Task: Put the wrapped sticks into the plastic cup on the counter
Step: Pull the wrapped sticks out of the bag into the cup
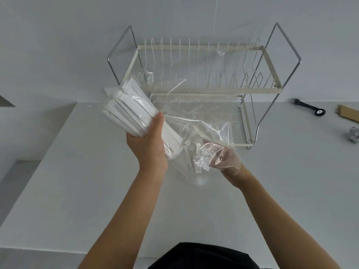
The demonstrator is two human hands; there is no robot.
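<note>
My right hand (223, 158) blurs behind the clear bag (196, 140), its grip unreadable; left hand (149, 140) clamps the wrapped sticks (126, 111); cup (198, 179) barely visible.

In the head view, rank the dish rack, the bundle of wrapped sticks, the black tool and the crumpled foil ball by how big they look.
1. dish rack
2. bundle of wrapped sticks, held nearer the camera, so it looks bigger than it is
3. black tool
4. crumpled foil ball, cut by the frame edge, so ranks 3 and 4 are unsure
</note>
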